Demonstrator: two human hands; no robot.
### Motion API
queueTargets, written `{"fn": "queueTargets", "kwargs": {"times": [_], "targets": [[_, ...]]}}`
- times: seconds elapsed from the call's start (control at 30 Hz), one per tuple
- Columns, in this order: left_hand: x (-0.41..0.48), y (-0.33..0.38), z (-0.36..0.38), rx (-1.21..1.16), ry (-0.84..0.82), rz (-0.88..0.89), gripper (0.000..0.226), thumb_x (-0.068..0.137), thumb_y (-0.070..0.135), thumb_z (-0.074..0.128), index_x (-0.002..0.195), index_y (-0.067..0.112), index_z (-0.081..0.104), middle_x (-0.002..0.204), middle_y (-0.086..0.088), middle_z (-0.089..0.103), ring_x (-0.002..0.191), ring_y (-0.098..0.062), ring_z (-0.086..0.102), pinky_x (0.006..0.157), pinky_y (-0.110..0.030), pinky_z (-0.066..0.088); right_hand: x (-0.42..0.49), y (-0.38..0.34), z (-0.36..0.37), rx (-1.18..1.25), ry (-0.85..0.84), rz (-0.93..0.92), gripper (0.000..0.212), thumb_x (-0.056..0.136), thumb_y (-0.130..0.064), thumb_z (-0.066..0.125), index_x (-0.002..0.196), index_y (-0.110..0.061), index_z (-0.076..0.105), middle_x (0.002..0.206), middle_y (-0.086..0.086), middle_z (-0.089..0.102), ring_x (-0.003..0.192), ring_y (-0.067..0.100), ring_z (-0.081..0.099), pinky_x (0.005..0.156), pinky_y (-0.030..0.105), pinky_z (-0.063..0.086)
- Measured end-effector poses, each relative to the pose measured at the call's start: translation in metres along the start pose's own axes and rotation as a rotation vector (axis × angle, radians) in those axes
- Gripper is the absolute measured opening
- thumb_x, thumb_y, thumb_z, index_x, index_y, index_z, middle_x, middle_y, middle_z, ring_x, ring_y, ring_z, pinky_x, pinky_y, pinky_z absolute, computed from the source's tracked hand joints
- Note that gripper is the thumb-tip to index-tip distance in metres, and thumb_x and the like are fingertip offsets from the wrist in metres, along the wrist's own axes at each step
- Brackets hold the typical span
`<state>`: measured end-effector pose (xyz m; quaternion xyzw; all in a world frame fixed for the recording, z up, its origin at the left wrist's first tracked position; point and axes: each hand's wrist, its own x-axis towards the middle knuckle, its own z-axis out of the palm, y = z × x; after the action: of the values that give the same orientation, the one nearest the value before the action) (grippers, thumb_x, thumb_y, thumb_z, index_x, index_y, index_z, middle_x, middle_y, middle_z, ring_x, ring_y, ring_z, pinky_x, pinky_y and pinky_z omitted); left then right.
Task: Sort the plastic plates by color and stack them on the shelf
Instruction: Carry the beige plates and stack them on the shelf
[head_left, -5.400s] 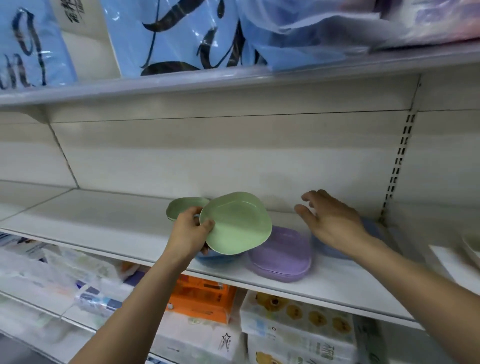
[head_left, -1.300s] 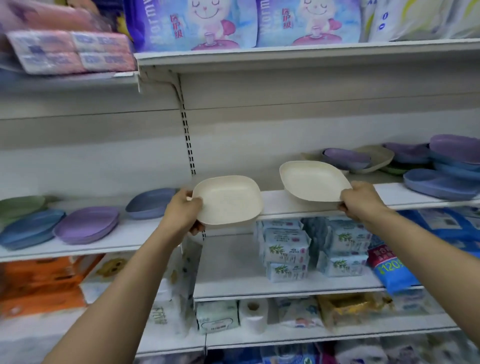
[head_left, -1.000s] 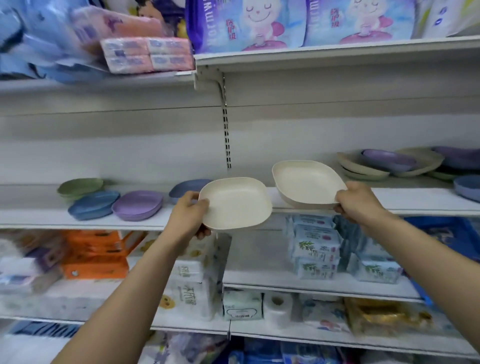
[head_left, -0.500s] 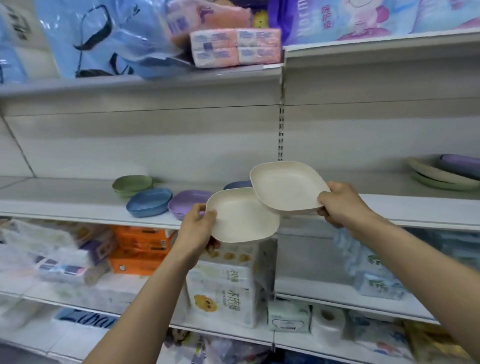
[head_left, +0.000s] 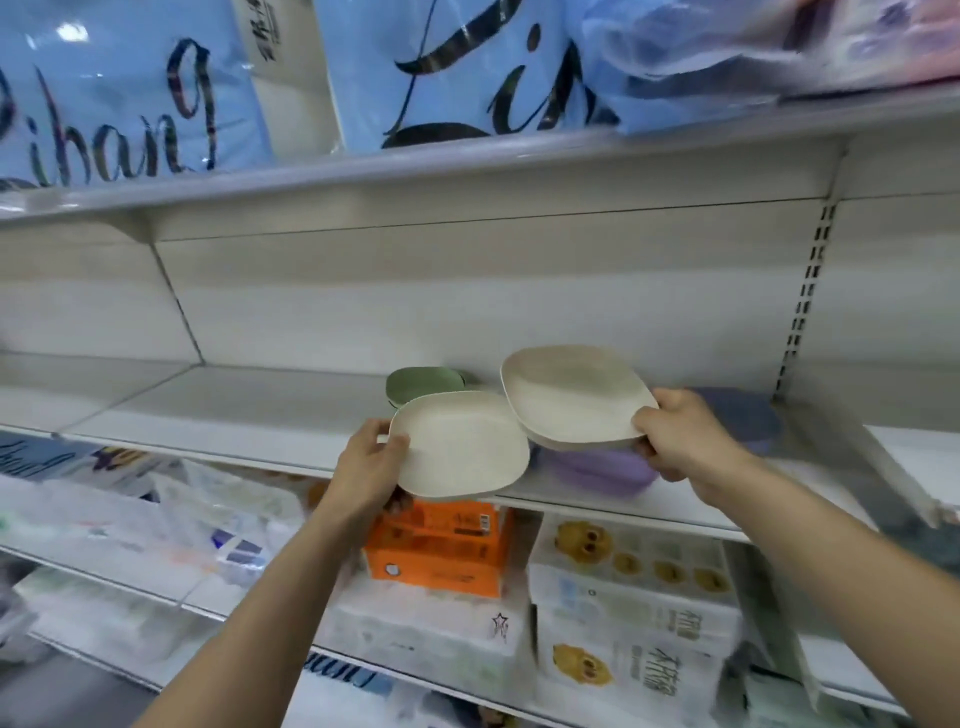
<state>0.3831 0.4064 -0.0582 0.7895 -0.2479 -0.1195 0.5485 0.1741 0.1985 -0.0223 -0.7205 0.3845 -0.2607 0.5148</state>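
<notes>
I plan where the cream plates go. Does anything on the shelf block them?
Yes: a purple plate lies under the cream plate in the right hand, and green plates sit behind the other plate in the left hand.

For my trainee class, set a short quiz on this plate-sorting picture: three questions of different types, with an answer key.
1. True or false: the left hand grips the left cream plate, and the right hand grips the right cream plate.
2. Which plate lies on the shelf just under the right cream plate? A. red plate B. purple plate C. black plate
3. Fill in the blank: the box below the left hand is ____ in colour.

Key: 1 true; 2 B; 3 orange.
</notes>
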Motion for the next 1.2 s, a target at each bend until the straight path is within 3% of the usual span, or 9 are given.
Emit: {"fn": "queueTargets", "kwargs": {"times": [0.2,0.33,0.47,0.57,0.73,0.9,0.97,1.03,1.2], "targets": [[0.072,-0.051,-0.064,0.218,0.085,-0.048,0.019,0.095,0.018,0.045,0.11,0.015,0.056,0.092,-0.013,0.062,0.065,-0.028,0.061,0.039,-0.03,0.047,0.023,-0.014,0.056,-0.031,0.033,0.033,0.021,0.089,0.001,0.034,0.091,-0.006,0.054,0.054,0.008,0.043,0.036,0.013,0.026,0.036,0.013,0.02],[0.105,-0.078,-0.079,0.348,0.071,-0.114,0.027,0.092,0.018,0.046,0.116,0.012,0.057,0.1,-0.018,0.065,0.083,-0.038,0.064,0.064,-0.044,0.059,0.033,-0.021,0.073,-0.031,0.037,0.058,0.027,0.089,0.001,0.034,0.105,-0.005,0.054,0.059,0.01,0.043,0.041,0.013,0.027,0.037,0.014,0.019],[0.124,-0.085,-0.073,0.447,0.04,-0.099,0.031,0.091,0.015,0.045,0.118,0.012,0.06,0.106,-0.016,0.065,0.089,-0.034,0.061,0.077,-0.041,0.056,0.038,-0.027,0.083,-0.03,0.036,0.087,0.024,0.09,0.001,0.036,0.105,-0.004,0.054,0.061,0.01,0.042,0.042,0.014,0.027,0.039,0.016,0.019],[0.132,-0.079,-0.064,0.479,0.007,-0.07,0.03,0.093,0.015,0.044,0.119,0.013,0.06,0.097,-0.011,0.065,0.072,-0.028,0.062,0.063,-0.031,0.051,0.04,-0.031,0.091,-0.014,0.031,0.092,0.02,0.091,0.001,0.035,0.101,-0.004,0.052,0.059,0.01,0.042,0.036,0.011,0.026,0.037,0.014,0.018],[0.139,-0.074,-0.057,0.423,-0.022,-0.089,0.025,0.094,0.022,0.047,0.116,0.015,0.059,0.073,-0.009,0.068,0.051,-0.026,0.065,0.054,-0.028,0.055,0.043,-0.037,0.115,-0.007,-0.009,0.099,0.018,0.092,-0.003,0.036,0.099,-0.006,0.052,0.059,0.009,0.044,0.035,0.011,0.03,0.034,0.013,0.021],[0.131,-0.078,-0.064,0.382,-0.015,-0.065,0.043,0.101,0.045,0.034,0.107,0.01,0.059,0.073,-0.007,0.066,0.065,-0.029,0.07,0.077,-0.043,0.058,0.048,-0.043,0.151,-0.026,-0.116,0.121,0.015,0.096,-0.014,0.039,0.103,-0.011,0.052,0.062,0.005,0.049,0.039,0.011,0.037,0.034,0.015,0.027],[0.126,-0.079,-0.069,0.355,-0.018,-0.075,0.052,0.101,0.053,0.024,0.106,0.013,0.057,0.077,-0.004,0.066,0.068,-0.027,0.069,0.076,-0.042,0.058,0.052,-0.047,0.17,-0.026,-0.159,0.141,0.015,0.096,-0.016,0.039,0.104,-0.012,0.051,0.062,0.005,0.05,0.042,0.012,0.039,0.035,0.017,0.028],[0.12,-0.077,-0.074,0.294,-0.024,-0.098,0.059,0.099,0.058,0.019,0.119,0.017,0.056,0.093,-0.006,0.067,0.071,-0.025,0.069,0.065,-0.035,0.055,0.055,-0.051,0.187,-0.035,-0.202,0.16,0.013,0.095,-0.017,0.039,0.1,-0.011,0.05,0.061,0.005,0.049,0.042,0.013,0.039,0.036,0.017,0.028],[0.108,-0.072,-0.082,0.16,-0.063,-0.135,0.066,0.097,0.062,0.019,0.134,0.017,0.051,0.12,-0.012,0.06,0.081,-0.023,0.067,0.049,-0.023,0.044,0.056,-0.056,0.218,-0.089,-0.296,0.226,0.011,0.095,-0.012,0.039,0.092,-0.007,0.047,0.06,0.007,0.051,0.043,0.013,0.042,0.036,0.018,0.03]]}}
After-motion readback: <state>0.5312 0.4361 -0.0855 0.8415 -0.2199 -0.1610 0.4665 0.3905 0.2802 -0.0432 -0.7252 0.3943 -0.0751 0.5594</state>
